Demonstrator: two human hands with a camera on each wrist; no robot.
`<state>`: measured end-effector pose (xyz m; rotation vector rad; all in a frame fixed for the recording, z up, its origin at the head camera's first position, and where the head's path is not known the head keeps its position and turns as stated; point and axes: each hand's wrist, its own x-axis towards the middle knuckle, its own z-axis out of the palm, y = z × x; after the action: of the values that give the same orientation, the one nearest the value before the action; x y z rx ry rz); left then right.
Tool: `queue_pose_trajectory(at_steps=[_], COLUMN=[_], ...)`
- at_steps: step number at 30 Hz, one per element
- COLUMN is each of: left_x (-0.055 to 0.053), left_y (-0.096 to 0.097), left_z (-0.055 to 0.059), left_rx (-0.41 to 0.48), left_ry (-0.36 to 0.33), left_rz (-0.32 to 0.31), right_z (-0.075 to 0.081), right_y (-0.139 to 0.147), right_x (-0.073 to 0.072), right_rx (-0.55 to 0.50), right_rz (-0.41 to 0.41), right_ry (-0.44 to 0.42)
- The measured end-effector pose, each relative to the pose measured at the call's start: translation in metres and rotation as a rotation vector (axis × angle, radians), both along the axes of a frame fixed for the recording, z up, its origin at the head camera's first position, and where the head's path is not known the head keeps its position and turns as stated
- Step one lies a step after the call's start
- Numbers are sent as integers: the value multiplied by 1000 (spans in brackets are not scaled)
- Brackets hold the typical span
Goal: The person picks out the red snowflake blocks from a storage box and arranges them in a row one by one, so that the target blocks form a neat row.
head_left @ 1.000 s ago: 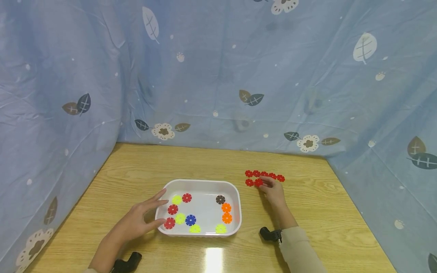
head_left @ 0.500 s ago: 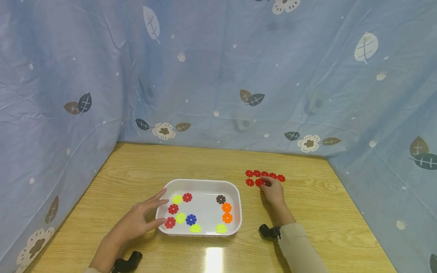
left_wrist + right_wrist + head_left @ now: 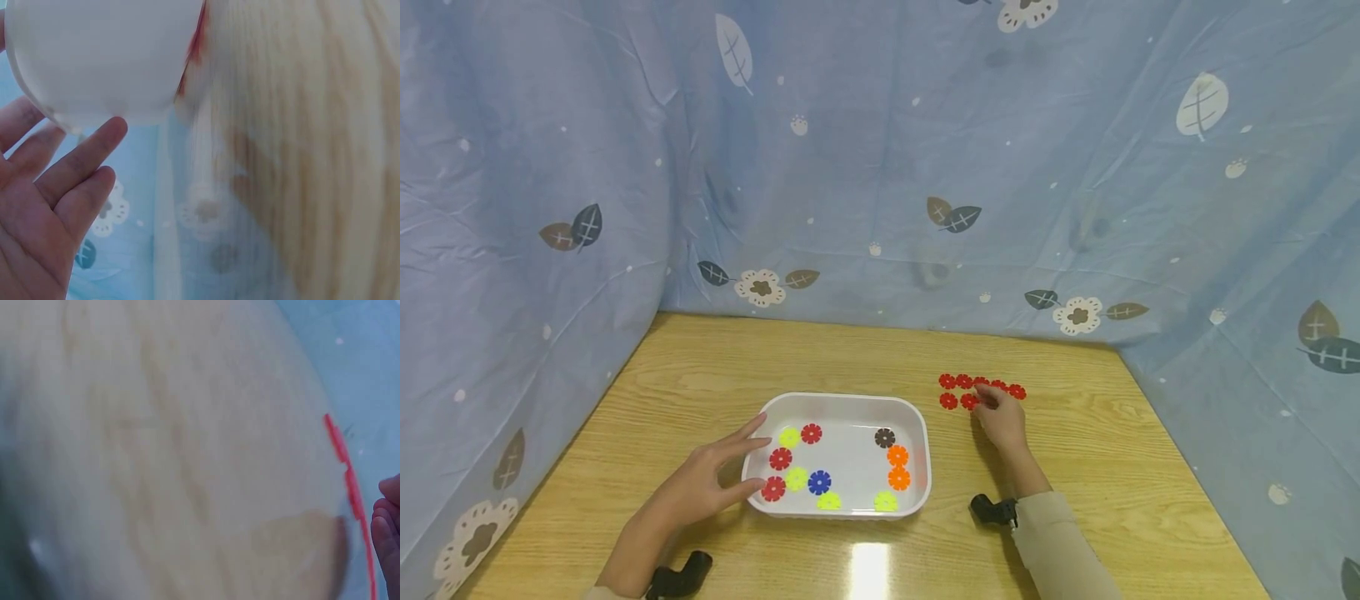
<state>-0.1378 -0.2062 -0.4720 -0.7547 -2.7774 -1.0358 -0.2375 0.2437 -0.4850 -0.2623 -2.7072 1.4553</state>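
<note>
My left hand (image 3: 700, 483) rests at the left side of a white tray (image 3: 842, 398), thumb and fingers spread along its rim. In the left wrist view the left fingers (image 3: 94, 150) lie fairly straight against the white wall of the tray. Inside the tray lie several notched plastic snowflake discs: red, yellow, orange, a blue disc (image 3: 819, 482) and a brown disc (image 3: 884, 437). To the right, my right hand (image 3: 1002, 421) is over the table, fingertips at the right edge of a red snowflake disc (image 3: 968, 402). Another red disc (image 3: 948, 401) lies left of it.
Behind the right hand runs a row of several red discs (image 3: 964, 381), partly hidden by the fingers. A patterned blue curtain (image 3: 880, 167) encloses the back and sides of the wooden table (image 3: 760, 350). Black wrist mounts (image 3: 992, 511) stick out by both wrists.
The right fingertips shift very slightly right at the red disc in the second row. The left hand, tray and discs in it stay as they were.
</note>
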Motion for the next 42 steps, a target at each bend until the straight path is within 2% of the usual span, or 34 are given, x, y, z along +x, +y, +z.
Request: queue_pose_trajectory(at_steps=[3,11,20,30,38,42], left_x=[0,0,0,1,0,-1], left_y=[0,0,1,1,1,1], left_z=[0,1,0,2,1,1], left_rx=[-1,-2,3,-1,-6,-3], left_ry=[-3,-1,-10,-27,-27,-43], left_rz=[6,4,6,9,12,12], right_z=[8,35,51,58,56,55], right_y=[-4,-33,-77,-123,-161,-179], right_x=[3,18,39,50,48,44], right_rx=[-45,-121,-225,-288,-214,-200], right_rz=[27,169,318,492,585,610], right_ry=[22,104,174,101,107,67])
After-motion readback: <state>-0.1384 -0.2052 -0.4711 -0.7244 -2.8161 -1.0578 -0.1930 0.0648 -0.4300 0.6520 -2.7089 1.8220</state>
